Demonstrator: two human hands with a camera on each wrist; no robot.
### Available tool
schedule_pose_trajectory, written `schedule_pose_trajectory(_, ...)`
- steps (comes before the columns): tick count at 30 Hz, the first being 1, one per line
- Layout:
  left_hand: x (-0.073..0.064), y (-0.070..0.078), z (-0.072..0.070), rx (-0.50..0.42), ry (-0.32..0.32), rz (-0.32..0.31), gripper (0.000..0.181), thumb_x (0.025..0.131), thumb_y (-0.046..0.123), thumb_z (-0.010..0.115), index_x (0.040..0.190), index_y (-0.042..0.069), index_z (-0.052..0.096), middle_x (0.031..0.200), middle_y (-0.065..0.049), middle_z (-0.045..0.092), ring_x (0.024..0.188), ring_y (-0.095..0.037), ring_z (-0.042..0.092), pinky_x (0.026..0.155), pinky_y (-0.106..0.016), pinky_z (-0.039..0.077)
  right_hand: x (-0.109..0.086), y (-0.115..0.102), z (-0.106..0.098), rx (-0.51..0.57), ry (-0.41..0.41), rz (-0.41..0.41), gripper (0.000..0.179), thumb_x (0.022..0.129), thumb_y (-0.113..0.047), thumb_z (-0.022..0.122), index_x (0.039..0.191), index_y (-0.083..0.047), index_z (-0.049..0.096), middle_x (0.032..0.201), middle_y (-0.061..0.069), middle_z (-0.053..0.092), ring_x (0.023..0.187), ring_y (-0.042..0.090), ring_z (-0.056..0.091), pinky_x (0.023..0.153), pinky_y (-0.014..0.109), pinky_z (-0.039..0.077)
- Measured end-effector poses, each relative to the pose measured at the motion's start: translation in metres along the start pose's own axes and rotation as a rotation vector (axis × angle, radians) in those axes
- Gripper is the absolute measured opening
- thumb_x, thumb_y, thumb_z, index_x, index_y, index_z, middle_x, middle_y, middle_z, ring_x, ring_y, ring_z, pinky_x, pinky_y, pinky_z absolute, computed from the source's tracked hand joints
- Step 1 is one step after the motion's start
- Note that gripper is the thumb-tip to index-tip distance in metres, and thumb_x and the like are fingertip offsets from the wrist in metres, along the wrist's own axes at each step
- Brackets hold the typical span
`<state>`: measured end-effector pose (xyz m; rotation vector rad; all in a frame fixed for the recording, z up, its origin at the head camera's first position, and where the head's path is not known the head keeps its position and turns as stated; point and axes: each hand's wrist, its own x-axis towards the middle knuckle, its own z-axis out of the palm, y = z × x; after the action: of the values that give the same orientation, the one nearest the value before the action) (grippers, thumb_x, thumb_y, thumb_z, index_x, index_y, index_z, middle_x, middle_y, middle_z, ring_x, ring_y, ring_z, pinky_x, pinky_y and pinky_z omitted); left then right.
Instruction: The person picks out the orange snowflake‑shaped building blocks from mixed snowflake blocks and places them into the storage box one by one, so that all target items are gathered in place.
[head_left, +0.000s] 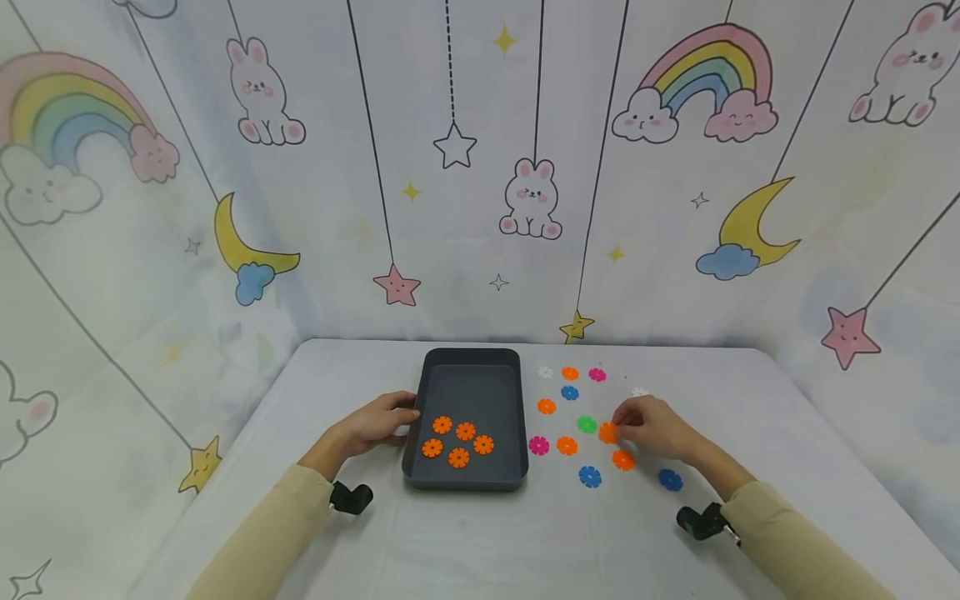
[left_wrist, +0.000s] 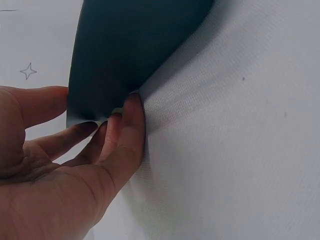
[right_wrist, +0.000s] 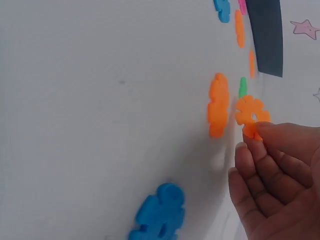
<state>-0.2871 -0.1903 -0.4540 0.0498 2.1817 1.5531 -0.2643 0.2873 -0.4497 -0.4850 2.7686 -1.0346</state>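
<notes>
My left hand (head_left: pixel 377 419) holds the left side of a dark grey rectangular tray (head_left: pixel 513 481). In the left wrist view the thumb is at the rim of the tray (left_wrist: pixel 120 50) and the fingers lie against its outer wall. Several orange notched plastic discs (head_left: pixel 458 457) lie inside, in its near half. Right of the tray, my right hand (head_left: pixel 660 427) pinches an orange notched disc (right_wrist: pixel 250 112) between thumb and fingertips, tilted up off the tablecloth. Another orange disc (head_left: pixel 623 460) and a green one (head_left: pixel 587 425) lie close to that hand.
Several more discs are spread right of the tray: blue (head_left: pixel 590 477), pink (head_left: pixel 539 446), orange (head_left: pixel 567 446) and white (head_left: pixel 545 372). A blue disc (head_left: pixel 671 480) lies below the right wrist. The white cloth-covered table (head_left: pixel 450 542) meets a patterned curtain (head_left: pixel 465 217) at the back.
</notes>
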Motion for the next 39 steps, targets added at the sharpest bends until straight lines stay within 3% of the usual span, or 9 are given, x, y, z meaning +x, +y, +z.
schedule_pose_trajectory(7,0.000,0.000,0.001,-0.016,-0.001,-0.006,0.053,0.106,0.012,0.054,0.154,-0.002,0.037,0.158,-0.025,0.038,0.137,-0.038,0.049,0.102,-0.052,0.054,0.012,-0.015,-0.004,0.012,0.012,-0.048,0.010,0.096,-0.009,0.070,0.104,-0.003,0.070,0.096,0.003,0.070,0.090,0.019,0.063,0.082,0.028,0.058)
schedule_pose_trajectory(14,0.001,-0.001,0.001,-0.007,-0.003,0.003,0.052,0.106,0.012,0.053,0.154,-0.002,0.037,0.157,-0.025,0.040,0.136,-0.039,0.049,0.102,-0.052,0.054,0.029,-0.043,-0.001,0.050,-0.008,-0.113,0.009,0.095,-0.008,0.072,0.103,-0.003,0.071,0.094,0.003,0.071,0.089,0.019,0.066,0.081,0.024,0.059)
schedule_pose_trajectory(23,0.000,-0.002,0.001,-0.010,-0.001,0.000,0.051,0.106,0.012,0.053,0.153,-0.002,0.039,0.156,-0.025,0.041,0.136,-0.038,0.050,0.101,-0.051,0.055,0.051,-0.081,0.024,0.097,-0.053,-0.179,0.007,0.096,-0.008,0.070,0.102,-0.004,0.071,0.093,0.002,0.070,0.085,0.018,0.066,0.080,0.029,0.059)
schedule_pose_trajectory(30,-0.001,-0.003,0.001,-0.014,-0.003,0.015,0.051,0.106,0.012,0.053,0.154,-0.002,0.038,0.156,-0.024,0.041,0.138,-0.038,0.048,0.100,-0.049,0.056,0.071,-0.098,0.045,0.100,-0.074,-0.254,0.004,0.095,-0.004,0.071,0.098,-0.004,0.071,0.089,0.002,0.070,0.079,0.016,0.064,0.073,0.027,0.059)
schedule_pose_trajectory(39,-0.001,-0.001,0.000,-0.012,0.002,0.008,0.054,0.106,0.013,0.054,0.155,-0.002,0.036,0.158,-0.025,0.038,0.137,-0.038,0.049,0.099,-0.049,0.056,0.089,-0.118,0.063,-0.015,-0.094,-0.272,0.007,0.094,-0.004,0.071,0.101,-0.005,0.071,0.092,0.000,0.069,0.084,0.015,0.062,0.077,0.028,0.058)
